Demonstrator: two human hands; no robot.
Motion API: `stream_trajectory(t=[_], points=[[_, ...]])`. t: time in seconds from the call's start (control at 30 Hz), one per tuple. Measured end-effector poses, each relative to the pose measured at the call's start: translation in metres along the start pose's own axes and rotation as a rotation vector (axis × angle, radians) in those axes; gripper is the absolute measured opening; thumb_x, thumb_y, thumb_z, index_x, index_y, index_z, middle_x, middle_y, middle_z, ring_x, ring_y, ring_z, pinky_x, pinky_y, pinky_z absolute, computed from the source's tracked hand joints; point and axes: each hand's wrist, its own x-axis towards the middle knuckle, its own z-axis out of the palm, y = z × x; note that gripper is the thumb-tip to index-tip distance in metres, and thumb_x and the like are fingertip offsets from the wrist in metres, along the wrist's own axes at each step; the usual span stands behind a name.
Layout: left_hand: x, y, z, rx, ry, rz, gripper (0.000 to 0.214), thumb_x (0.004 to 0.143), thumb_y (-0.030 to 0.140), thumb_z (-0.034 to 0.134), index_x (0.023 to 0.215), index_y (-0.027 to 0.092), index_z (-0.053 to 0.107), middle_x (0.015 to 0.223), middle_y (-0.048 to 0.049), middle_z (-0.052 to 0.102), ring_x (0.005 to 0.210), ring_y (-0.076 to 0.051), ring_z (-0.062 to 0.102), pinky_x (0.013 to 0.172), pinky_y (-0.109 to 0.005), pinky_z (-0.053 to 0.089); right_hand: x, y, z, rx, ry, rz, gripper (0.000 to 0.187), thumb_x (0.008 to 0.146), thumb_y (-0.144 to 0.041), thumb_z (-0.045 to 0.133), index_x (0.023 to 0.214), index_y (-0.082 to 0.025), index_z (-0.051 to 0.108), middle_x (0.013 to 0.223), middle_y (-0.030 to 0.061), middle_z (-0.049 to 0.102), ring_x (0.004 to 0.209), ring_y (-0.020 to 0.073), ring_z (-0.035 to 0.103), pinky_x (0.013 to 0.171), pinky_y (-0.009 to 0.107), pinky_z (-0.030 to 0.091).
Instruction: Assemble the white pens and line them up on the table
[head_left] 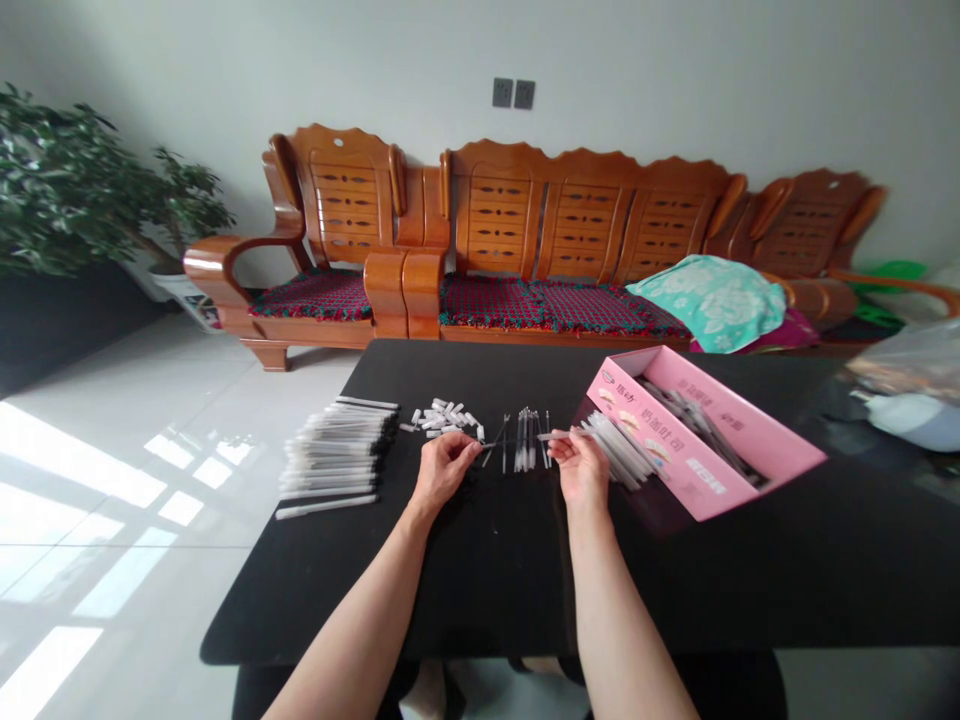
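Note:
My left hand point(442, 468) pinches one end of a thin dark pen refill point(510, 442), which points right toward my other hand. My right hand point(583, 470) grips a translucent white pen barrel point(553, 436) between thumb and fingers. The refill's tip is close to the barrel's end; whether it has entered is too small to tell. Several loose refills point(526, 445) lie on the table between my hands. Small white pen caps point(446, 412) are scattered beyond my left hand. Beside my right hand lies a bunch of pen barrels point(621, 455).
A stack of white pens point(334, 450) lies at the left of the black table point(480, 610). On the right stands an open pink box point(679, 465) with more pen parts inside. A plastic bag point(911, 380) sits at the far right. Wooden sofas point(499, 215) stand behind.

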Motion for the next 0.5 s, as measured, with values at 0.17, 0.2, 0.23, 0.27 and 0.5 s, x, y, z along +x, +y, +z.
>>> stream_trajectory(t=[0.17,0.2,0.23,0.27,0.5], points=[[-0.0002,-0.0002,-0.0002,-0.012,-0.009,-0.007,0.030,0.083,0.041,0.065,0.070,0.013,0.066,0.057,0.0022,0.050,0.054,-0.009,0.041,0.051,-0.020,0.031,0.0001,0.0010,-0.0010,0.002,-0.010,-0.008,0.021,0.067,-0.020,0.075,0.083,-0.014,0.064,0.068,0.0086,0.076,0.053,0.0175,0.071,0.048,0.024,0.058],[-0.0004,0.0000,-0.0001,-0.015,-0.014,-0.010,0.030,0.082,0.041,0.065,0.070,0.013,0.066,0.057,0.0022,0.050,0.054,-0.009,0.041,0.051,-0.020,0.031,0.0002,0.0013,-0.0012,0.002,-0.012,-0.010,0.020,0.068,-0.020,0.075,0.083,-0.014,0.064,0.068,0.0084,0.076,0.053,0.0174,0.071,0.048,0.024,0.058],[-0.0006,0.0003,-0.0001,-0.016,-0.018,-0.011,0.030,0.082,0.041,0.065,0.070,0.013,0.066,0.057,0.0022,0.051,0.054,-0.009,0.041,0.051,-0.020,0.030,0.0002,0.0015,-0.0013,0.003,-0.013,-0.009,0.020,0.068,-0.020,0.075,0.083,-0.014,0.064,0.068,0.0083,0.076,0.054,0.0173,0.071,0.049,0.024,0.058],[-0.0009,0.0007,0.0000,-0.016,-0.020,-0.012,0.030,0.082,0.040,0.065,0.070,0.014,0.066,0.057,0.0022,0.051,0.053,-0.009,0.041,0.050,-0.020,0.030,0.0003,0.0017,-0.0014,0.004,-0.014,-0.009,0.020,0.068,-0.020,0.076,0.083,-0.014,0.064,0.068,0.0084,0.076,0.054,0.0172,0.071,0.049,0.024,0.058],[-0.0014,0.0038,0.0008,-0.013,-0.035,-0.007,0.030,0.082,0.040,0.065,0.068,0.014,0.065,0.056,0.0024,0.050,0.053,-0.009,0.041,0.050,-0.020,0.030,0.0002,0.0011,-0.0007,0.014,-0.015,-0.003,0.021,0.067,-0.019,0.076,0.083,-0.014,0.063,0.068,0.0085,0.076,0.053,0.0173,0.071,0.048,0.024,0.058]])
